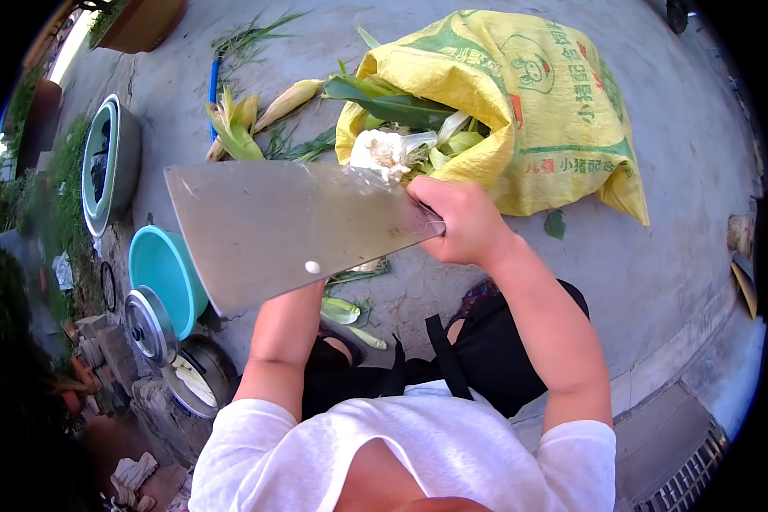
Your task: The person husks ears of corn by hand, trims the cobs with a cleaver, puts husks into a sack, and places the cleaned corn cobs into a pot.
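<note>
My right hand [462, 220] is closed around the handle end of a broad metal cleaver [273, 226], raised in front of me with its blade spread toward the left. A small white spot shows on the blade. My left forearm [286, 337] reaches up behind the cleaver, which hides the left hand and its fingers. Just beyond the blade's upper edge sits a white lumpy thing [377, 151], at the mouth of a yellow woven sack [555, 128]. Green corn husks and leaves [401, 107] fill the sack's opening.
Corn ears in husk [290, 102] and loose leaves lie on the concrete left of the sack. A peeled husk piece [340, 310] is near my feet. At left stand a turquoise basin [158, 264], a grey-green tub [121, 166], and a pot [218, 363] with its lid [149, 324].
</note>
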{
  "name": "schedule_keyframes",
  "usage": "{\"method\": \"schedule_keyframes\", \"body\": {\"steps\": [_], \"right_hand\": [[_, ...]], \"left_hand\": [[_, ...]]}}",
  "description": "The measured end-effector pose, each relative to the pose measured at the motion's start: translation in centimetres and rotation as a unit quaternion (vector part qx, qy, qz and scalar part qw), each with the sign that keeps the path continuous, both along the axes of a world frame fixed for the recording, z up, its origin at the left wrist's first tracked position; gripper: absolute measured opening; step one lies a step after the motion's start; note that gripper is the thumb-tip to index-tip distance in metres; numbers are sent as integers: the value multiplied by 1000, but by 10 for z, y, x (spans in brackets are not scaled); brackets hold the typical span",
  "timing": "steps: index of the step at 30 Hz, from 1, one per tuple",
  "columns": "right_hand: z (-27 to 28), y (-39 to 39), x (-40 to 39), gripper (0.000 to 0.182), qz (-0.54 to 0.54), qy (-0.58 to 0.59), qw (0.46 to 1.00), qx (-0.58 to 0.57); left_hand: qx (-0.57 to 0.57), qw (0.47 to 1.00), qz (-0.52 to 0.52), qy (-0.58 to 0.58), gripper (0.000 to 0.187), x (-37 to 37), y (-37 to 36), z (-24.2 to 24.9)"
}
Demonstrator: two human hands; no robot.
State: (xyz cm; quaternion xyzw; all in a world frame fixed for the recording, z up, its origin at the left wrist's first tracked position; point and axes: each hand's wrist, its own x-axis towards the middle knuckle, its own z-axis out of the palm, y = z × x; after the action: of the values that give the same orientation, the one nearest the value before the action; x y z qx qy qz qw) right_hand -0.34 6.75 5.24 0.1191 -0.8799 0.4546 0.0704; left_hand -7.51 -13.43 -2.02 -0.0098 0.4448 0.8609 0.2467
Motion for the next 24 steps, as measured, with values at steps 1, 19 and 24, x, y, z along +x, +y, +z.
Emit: {"method": "schedule_keyframes", "body": {"steps": [1, 19, 24], "right_hand": [[0, -1, -1, 22, -1, -1, 1000, 0], [-19, 6, -18, 19, -60, -39, 997, -21], [-27, 8, -18, 10, -100, -45, 994, -17]], "left_hand": [[-16, 1000, 2, 3, 42, 1, -1, 0], [-130, 975, -175, -51, 37, -5, 48, 44], [-117, 970, -159, -143, 39, -7, 55, 38]]}}
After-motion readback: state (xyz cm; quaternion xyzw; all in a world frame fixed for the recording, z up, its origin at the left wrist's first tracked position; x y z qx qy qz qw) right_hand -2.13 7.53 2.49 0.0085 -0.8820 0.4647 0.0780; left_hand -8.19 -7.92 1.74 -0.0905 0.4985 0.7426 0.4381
